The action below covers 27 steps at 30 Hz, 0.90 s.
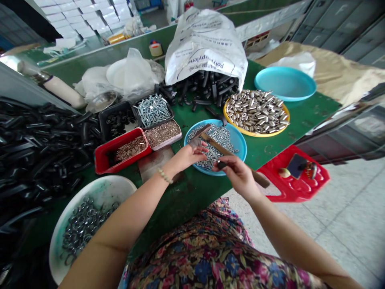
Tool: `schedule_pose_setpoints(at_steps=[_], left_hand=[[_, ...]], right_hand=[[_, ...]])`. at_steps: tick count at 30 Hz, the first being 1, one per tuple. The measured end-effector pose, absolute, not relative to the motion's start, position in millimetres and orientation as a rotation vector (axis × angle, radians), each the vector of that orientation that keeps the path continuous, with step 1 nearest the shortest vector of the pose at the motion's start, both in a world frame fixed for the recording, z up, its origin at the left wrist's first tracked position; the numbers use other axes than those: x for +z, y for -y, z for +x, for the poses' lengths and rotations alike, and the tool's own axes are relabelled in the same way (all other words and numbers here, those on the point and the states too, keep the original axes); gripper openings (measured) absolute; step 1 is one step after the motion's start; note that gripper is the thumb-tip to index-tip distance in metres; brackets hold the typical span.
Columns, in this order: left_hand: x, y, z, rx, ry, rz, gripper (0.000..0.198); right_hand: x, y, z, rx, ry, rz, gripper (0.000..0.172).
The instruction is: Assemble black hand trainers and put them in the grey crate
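Observation:
My right hand [240, 176] pinches a small black part [221, 164] between thumb and fingers, above the near edge of a blue tray [244, 150]. A thin light-coloured piece seems to stick out of the black part, too blurred to name. My left hand [194, 151] is just left of it, fingers stretched out and loosely apart, with nothing visible in them. Below both hands the blue tray holds many small silver nuts [222, 136]. A hammer [218, 145] lies across this tray, its wooden handle passing behind my right hand and out over the table edge.
A yellow tray of metal sleeves [257, 112] stands right of the blue tray. Left are a red bin [102, 162], bolts [152, 110] and a white bowl of rings [120, 182]. Black parts spill from a white sack [207, 44]. A red stool [296, 188] stands right.

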State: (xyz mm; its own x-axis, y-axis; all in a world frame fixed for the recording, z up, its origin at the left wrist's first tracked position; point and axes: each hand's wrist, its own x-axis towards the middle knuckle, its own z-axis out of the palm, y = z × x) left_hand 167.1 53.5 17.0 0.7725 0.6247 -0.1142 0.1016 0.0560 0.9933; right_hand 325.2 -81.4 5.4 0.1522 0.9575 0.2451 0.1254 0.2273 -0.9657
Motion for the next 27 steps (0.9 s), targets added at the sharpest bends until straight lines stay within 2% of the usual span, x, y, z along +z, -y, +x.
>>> schedule_pose_setpoints(at_steps=[3,8,11,18,23,27], left_hand=[[-3.2,-65.2,193.0,0.509,-0.706,1.928,0.008],[-9.3,-63.2,208.0,0.446,-0.633,2.274,0.018],[4.2,-56.3,188.5,0.603,-0.757,2.05,0.009],[35.6,-29.0,124.7,0.792,-0.87,0.704,0.01],[45.2,-14.8,91.1,0.81,-0.809,0.593,0.016],[49.9,-16.7,62.0,0.701,-0.851,0.707,0.031]], right_hand=[[8.2,80.5,331.0,0.831,1.059,-1.135,0.015],[10.9,80.0,327.9,0.931,1.067,-1.118,0.015],[10.9,78.5,316.2,0.977,1.078,-1.107,0.015],[15.9,60.0,277.3,1.128,1.263,-1.05,0.016],[22.4,51.3,258.1,1.225,1.414,-1.047,0.017],[43.2,47.0,258.5,1.211,1.715,-1.084,0.021]])
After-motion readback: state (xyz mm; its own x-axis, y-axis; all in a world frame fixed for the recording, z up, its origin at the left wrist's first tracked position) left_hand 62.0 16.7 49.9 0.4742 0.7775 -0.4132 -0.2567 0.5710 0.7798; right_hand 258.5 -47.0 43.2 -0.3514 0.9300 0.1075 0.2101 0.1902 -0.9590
